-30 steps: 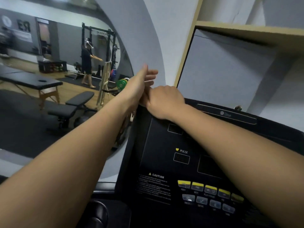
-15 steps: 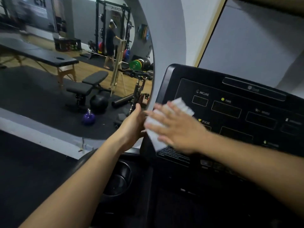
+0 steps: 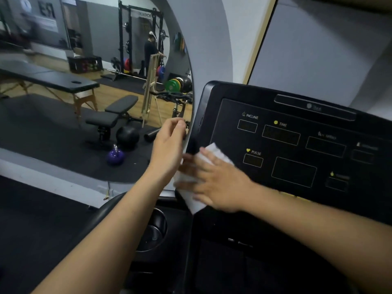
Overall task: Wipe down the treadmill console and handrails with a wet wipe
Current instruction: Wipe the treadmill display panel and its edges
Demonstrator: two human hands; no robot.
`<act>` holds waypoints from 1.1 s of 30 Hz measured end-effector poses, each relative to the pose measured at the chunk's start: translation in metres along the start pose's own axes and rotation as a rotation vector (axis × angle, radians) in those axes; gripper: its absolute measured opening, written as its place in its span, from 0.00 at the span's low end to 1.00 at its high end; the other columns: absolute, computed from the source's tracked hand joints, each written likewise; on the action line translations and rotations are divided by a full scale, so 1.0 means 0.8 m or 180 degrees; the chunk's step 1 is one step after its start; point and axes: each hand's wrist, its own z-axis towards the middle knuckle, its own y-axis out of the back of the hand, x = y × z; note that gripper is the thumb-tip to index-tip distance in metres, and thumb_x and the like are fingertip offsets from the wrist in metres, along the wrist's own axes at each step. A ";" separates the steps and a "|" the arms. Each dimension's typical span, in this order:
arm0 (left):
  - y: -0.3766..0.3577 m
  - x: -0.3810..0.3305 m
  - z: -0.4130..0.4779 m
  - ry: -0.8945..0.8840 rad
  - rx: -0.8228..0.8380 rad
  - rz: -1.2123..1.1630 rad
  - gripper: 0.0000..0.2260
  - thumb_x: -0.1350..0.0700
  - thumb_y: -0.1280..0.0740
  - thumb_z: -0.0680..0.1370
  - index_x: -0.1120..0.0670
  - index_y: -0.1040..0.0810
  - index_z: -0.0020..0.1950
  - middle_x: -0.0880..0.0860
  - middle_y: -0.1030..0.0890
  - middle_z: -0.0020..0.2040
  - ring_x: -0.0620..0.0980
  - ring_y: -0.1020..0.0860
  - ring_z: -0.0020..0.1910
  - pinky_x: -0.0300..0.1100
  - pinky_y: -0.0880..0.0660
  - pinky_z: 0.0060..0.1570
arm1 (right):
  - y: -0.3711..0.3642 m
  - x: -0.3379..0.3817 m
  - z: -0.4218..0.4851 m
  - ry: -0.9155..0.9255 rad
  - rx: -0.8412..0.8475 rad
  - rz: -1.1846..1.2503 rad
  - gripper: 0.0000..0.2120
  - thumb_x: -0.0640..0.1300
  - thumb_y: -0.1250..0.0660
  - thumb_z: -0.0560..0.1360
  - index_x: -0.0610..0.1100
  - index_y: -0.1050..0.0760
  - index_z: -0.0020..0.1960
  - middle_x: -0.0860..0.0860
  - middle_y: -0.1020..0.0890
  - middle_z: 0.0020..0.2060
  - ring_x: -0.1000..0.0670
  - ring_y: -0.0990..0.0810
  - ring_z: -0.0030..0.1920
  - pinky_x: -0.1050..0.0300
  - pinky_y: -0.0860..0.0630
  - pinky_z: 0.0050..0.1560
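Both bare forearms rise from the lower corners toward mid-frame. The left hand (image 3: 168, 145) curls its fingers loosely; the right hand (image 3: 220, 185) lies flat, fingers spread straight.

Right hand (image 3: 220, 183) flat on white wet wipe (image 3: 192, 201) at centre frame, pressed to lower left of treadmill console (image 3: 297, 145), left hand (image 3: 168, 145) curled beside its edge

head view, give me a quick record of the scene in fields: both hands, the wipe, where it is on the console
right hand: flat, fingers spread, presses the wet wipe onto the console
wet wipe: white, folded, at the console's lower left, beside the PULSE label
left hand: fingers curled beside the console's left edge; grip unclear
cup holder: below the console's left corner
mirror: left of the console, reflects gym gear
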 end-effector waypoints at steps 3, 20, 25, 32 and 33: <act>-0.016 -0.003 -0.001 0.0337 0.0243 -0.0078 0.20 0.37 0.44 0.74 0.47 0.21 0.54 0.50 0.19 0.56 0.51 0.22 0.58 0.56 0.29 0.65 | 0.037 -0.113 0.013 -0.0921 -0.0175 -0.0370 0.27 0.59 0.57 0.79 0.54 0.42 0.77 0.44 0.44 0.78 0.38 0.48 0.77 0.34 0.54 0.74; -0.032 0.034 -0.013 0.1094 0.0331 -0.0838 0.23 0.40 0.49 0.83 0.45 0.16 0.47 0.50 0.15 0.51 0.45 0.17 0.49 0.43 0.24 0.50 | 0.013 -0.080 -0.017 -0.0209 -0.0248 -0.0388 0.26 0.59 0.49 0.80 0.53 0.41 0.76 0.45 0.42 0.77 0.40 0.48 0.77 0.34 0.55 0.73; -0.032 0.031 -0.021 0.0928 0.0323 -0.0592 0.23 0.41 0.50 0.84 0.39 0.15 0.47 0.44 0.15 0.51 0.43 0.18 0.54 0.44 0.26 0.58 | 0.060 -0.169 0.014 -0.1674 -0.0327 -0.0447 0.29 0.63 0.61 0.80 0.56 0.58 0.79 0.47 0.55 0.79 0.42 0.59 0.78 0.35 0.60 0.74; -0.029 0.037 -0.024 0.0809 0.0007 -0.0343 0.23 0.42 0.50 0.84 0.48 0.17 0.50 0.48 0.14 0.43 0.45 0.16 0.46 0.42 0.22 0.48 | 0.005 0.014 -0.002 -0.0549 -0.0308 -0.0044 0.28 0.57 0.44 0.78 0.42 0.35 0.73 0.40 0.36 0.74 0.39 0.48 0.77 0.34 0.56 0.74; -0.029 0.040 -0.025 0.0736 -0.0026 -0.0224 0.23 0.42 0.50 0.84 0.49 0.17 0.50 0.49 0.14 0.44 0.47 0.16 0.47 0.44 0.22 0.49 | -0.001 0.020 -0.011 -0.0270 -0.0192 0.0024 0.28 0.57 0.43 0.78 0.43 0.34 0.73 0.41 0.34 0.73 0.40 0.47 0.77 0.35 0.54 0.74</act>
